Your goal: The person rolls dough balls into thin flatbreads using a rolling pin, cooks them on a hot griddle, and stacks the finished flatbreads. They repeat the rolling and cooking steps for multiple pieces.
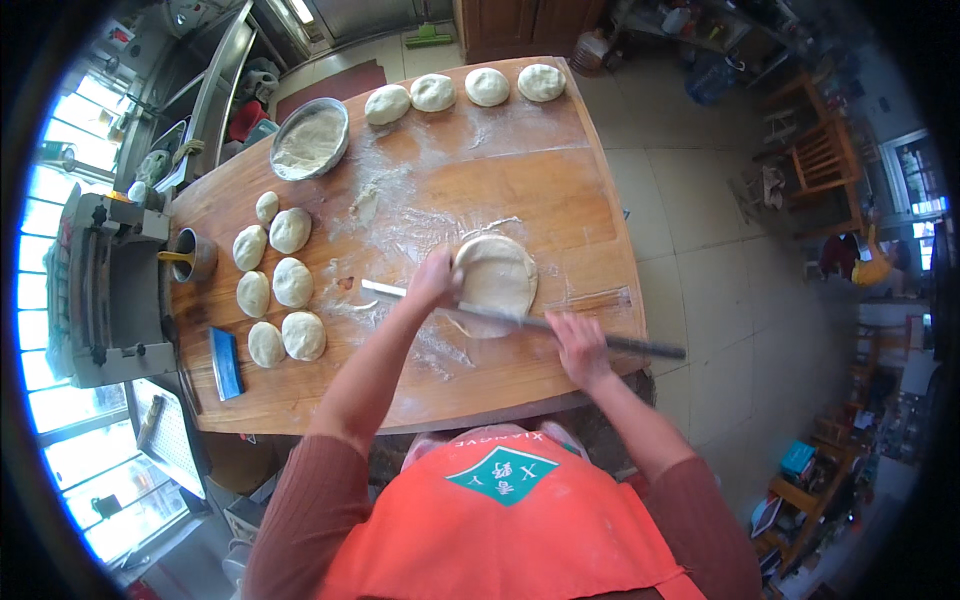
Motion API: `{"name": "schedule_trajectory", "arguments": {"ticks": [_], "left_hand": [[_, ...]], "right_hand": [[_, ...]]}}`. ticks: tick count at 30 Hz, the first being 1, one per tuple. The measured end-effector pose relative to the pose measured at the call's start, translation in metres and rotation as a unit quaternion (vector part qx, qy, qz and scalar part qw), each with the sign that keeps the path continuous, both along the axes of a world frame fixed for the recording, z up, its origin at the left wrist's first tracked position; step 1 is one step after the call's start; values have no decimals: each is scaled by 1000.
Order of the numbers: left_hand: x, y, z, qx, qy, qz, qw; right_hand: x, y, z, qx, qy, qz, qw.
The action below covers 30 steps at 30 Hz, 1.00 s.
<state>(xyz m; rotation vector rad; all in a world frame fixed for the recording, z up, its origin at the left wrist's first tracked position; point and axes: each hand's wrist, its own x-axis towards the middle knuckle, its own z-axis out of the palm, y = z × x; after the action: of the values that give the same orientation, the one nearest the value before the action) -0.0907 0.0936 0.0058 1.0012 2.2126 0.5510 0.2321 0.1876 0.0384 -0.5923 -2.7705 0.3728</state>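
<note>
A long rolling pin [517, 318] slants across a flattened round of dough [495, 274] on the floured wooden table. My right hand [579, 349] is on the pin to the right of the dough, its fingers bent over the rod. At the dough's left edge, my left hand [436, 277] is curled, and the pin passes beneath its wrist. Blur hides whether its fingers grip the pin or the dough. The dough's near edge shows below the pin. Loose flour [420, 232] is scattered around the left side of the round.
Several dough balls [292, 283] sit at the table's left, and more dough pieces [487, 87] line its far edge. A metal bowl of flour [309, 139] stands far left. Nearer are a pot [196, 256] with a yellow handle, a blue scraper [226, 364] and a grey machine [112, 289].
</note>
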Motion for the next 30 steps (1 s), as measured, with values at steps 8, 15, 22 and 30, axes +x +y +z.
{"name": "schedule_trajectory", "arguments": {"ticks": [8, 15, 22, 30], "left_hand": [[66, -131, 20, 140, 353, -18, 925], [-72, 32, -8, 188, 304, 93, 929], [2, -56, -7, 33, 68, 78, 994], [84, -171, 6, 123, 312, 15, 942]], "right_hand": [[-6, -56, -14, 19, -45, -76, 996], [-160, 66, -53, 88, -8, -144, 986], [-42, 14, -17, 13, 2, 19, 1000], [-2, -56, -6, 35, -55, -28, 997]]}}
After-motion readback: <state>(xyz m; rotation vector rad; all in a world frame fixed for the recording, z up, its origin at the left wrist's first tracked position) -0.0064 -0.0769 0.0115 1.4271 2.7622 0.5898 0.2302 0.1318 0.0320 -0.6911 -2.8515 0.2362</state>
